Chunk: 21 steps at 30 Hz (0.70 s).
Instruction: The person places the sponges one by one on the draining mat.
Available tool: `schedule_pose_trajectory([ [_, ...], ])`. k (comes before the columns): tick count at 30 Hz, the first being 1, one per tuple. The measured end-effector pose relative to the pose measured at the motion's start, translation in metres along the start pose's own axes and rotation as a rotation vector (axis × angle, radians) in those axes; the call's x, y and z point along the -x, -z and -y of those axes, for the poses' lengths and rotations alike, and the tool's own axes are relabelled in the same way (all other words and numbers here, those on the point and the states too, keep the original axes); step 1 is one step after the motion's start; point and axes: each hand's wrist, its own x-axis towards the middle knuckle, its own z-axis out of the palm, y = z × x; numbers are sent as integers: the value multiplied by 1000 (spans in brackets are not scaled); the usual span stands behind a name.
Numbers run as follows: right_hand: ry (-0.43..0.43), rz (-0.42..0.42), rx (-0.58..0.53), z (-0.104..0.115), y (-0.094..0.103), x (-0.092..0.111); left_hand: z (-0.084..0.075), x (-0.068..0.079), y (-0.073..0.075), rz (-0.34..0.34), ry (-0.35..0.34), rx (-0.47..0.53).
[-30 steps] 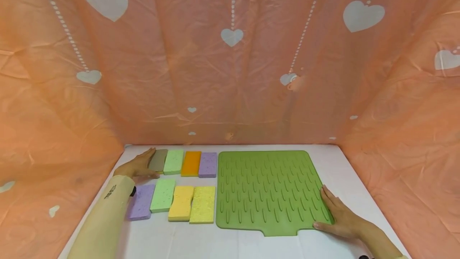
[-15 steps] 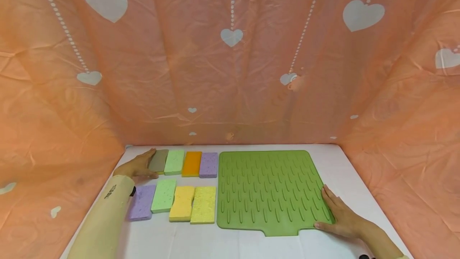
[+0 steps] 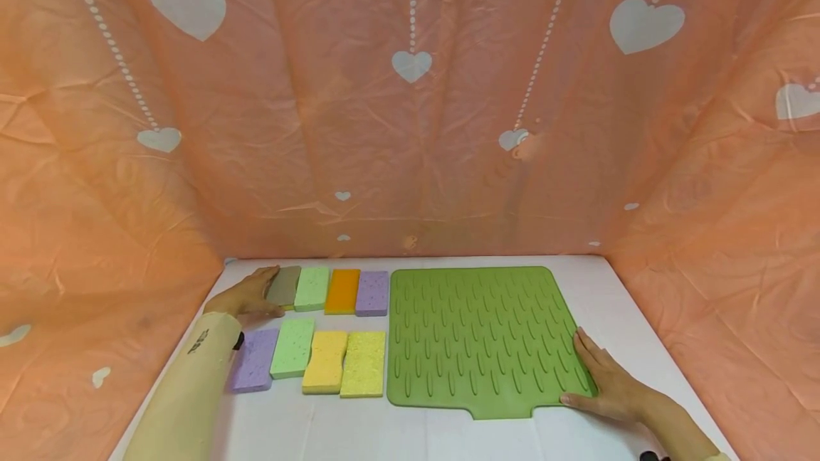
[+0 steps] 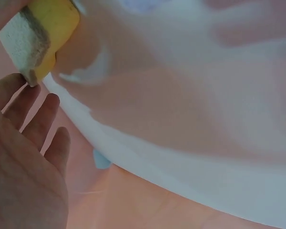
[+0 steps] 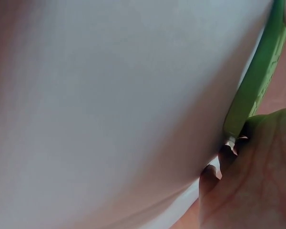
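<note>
My left hand [image 3: 246,295] lies at the left end of the back row, thumb and fingers spread along the edges of a sponge with a grey scouring face [image 3: 285,286]. In the left wrist view, extended fingers [image 4: 50,109] reach this sponge's corner, and its yellow body [image 4: 66,24] shows. My right hand [image 3: 611,386] rests at the near right corner of a green ribbed mat [image 3: 480,333], fingers along its side and thumb at its front edge. Seen from the right wrist, the palm [image 5: 257,176] sits against the mat's edge [image 5: 255,81].
Continuing the back row are a light green sponge [image 3: 312,288], an orange one [image 3: 342,292] and a purple one [image 3: 372,293]. In front lie purple [image 3: 255,361], green [image 3: 292,348], notched yellow-orange [image 3: 324,363] and bright yellow [image 3: 363,364] sponges. A peach heart-print cloth [image 3: 359,126] surrounds the white tabletop [image 3: 333,432].
</note>
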Motion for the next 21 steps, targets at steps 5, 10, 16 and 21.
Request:
schedule_pose_trajectory([
  [5, 5, -4, 0, 1, 0, 0, 3, 0, -1, -37, -32, -18],
  [10, -2, 3, 3, 0, 0, 1, 6, -4, -4, -24, -27, 1],
  [16, -8, 8, 10, -2, 1, 0, 6, -5, -6, -18, -5, 3],
  [21, -2, 4, 6, -1, 0, 0, 8, -1, -4, -47, -21, -9],
])
